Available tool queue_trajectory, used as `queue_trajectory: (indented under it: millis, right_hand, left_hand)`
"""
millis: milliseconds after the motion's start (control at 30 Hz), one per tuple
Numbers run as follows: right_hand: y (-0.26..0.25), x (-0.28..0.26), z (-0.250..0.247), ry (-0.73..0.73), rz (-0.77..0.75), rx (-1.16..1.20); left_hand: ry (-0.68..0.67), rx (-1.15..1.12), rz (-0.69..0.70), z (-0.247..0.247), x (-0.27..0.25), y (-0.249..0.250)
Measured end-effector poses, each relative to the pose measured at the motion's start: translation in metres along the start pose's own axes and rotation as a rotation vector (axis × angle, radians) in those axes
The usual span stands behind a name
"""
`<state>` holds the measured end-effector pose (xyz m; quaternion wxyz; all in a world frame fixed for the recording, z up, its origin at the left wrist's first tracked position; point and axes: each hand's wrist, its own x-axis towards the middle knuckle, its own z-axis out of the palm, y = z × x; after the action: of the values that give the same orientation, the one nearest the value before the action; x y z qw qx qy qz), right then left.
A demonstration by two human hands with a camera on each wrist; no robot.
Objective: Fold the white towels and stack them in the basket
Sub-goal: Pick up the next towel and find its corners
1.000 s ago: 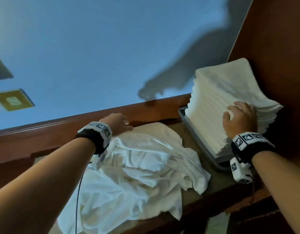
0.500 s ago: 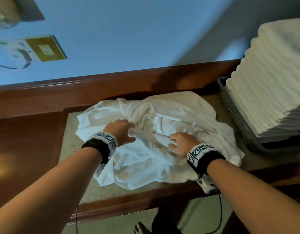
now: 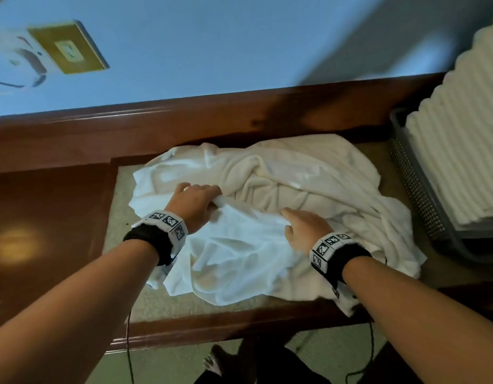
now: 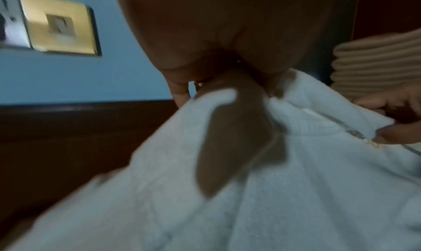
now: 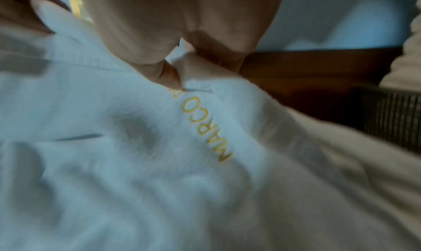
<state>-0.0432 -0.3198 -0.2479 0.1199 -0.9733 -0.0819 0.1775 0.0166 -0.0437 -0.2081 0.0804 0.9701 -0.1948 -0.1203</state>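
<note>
A heap of crumpled white towels (image 3: 295,176) lies on the beige inset of a wooden desk. My left hand (image 3: 209,199) grips a rolled edge of the top towel (image 3: 239,253) at the heap's left. My right hand (image 3: 288,221) pinches the same towel's edge a little to the right. The left wrist view shows my left hand (image 4: 227,85) curled into the white towel (image 4: 296,192). In the right wrist view, my right hand (image 5: 180,75) pinches the towel (image 5: 114,165) beside yellow embroidered lettering (image 5: 205,127). At the right, a grey mesh basket (image 3: 414,195) carries a tall stack of folded towels (image 3: 461,151).
A raised wooden ledge (image 3: 184,123) runs behind the heap, below a blue wall with a brass switch plate (image 3: 68,48). Polished wood (image 3: 45,217) lies left of the inset. The desk's front edge (image 3: 212,328) is near my forearms, with bare feet (image 3: 215,361) on the carpet below.
My right hand left the folded stack and came down onto the heap. Both hands have closed on the top towel's edge, and the view has swung left and down.
</note>
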Motion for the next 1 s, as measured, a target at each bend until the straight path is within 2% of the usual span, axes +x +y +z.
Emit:
queue_trajectory:
  millis: [100, 233, 300, 367, 433, 500, 667, 733, 800, 867, 933, 1000]
  right_hand:
    - [-0.005, 0.013, -0.048, 0.135, 0.047, 0.052]
    - [-0.024, 0.025, -0.11, 0.234, 0.109, 0.067]
    - [-0.038, 0.023, -0.131, 0.288, 0.135, 0.11]
    - [-0.059, 0.019, -0.149, 0.367, 0.128, 0.201]
    - [-0.092, 0.015, -0.164, 0.447, 0.068, 0.244]
    - [-0.131, 0.01, -0.177, 0.531, -0.013, 0.256]
    - [-0.231, -0.006, -0.209, 0.696, -0.151, 0.286]
    - [-0.269, -0.015, -0.219, 0.724, -0.2, 0.3]
    - [-0.306, -0.024, -0.225, 0.711, -0.236, 0.3]
    - [-0.345, -0.035, -0.23, 0.681, -0.289, 0.265]
    - [-0.385, -0.046, -0.228, 0.631, -0.369, 0.202]
    - [-0.419, -0.054, -0.223, 0.578, -0.427, 0.091]
  left_hand:
    - [0.062, -0.156, -0.02, -0.043, 0.001, -0.008]
    - [0.192, -0.147, -0.045, -0.11, -0.016, -0.017]
    - [0.248, -0.083, -0.061, -0.142, -0.037, -0.028]
    - [0.273, 0.094, -0.06, -0.167, -0.061, -0.047]
    - [0.293, 0.257, -0.086, -0.184, -0.088, -0.067]
    - [0.356, 0.309, -0.126, -0.197, -0.114, -0.094]
    - [0.593, 0.009, -0.247, -0.242, -0.179, -0.161]
    - [0.609, -0.035, -0.282, -0.262, -0.198, -0.184]
    - [0.545, -0.017, -0.317, -0.277, -0.214, -0.203]
    - [0.422, -0.046, -0.238, -0.277, -0.226, -0.206]
    - [0.332, -0.186, -0.057, -0.265, -0.232, -0.186]
    - [0.371, -0.298, 0.111, -0.247, -0.229, -0.162]
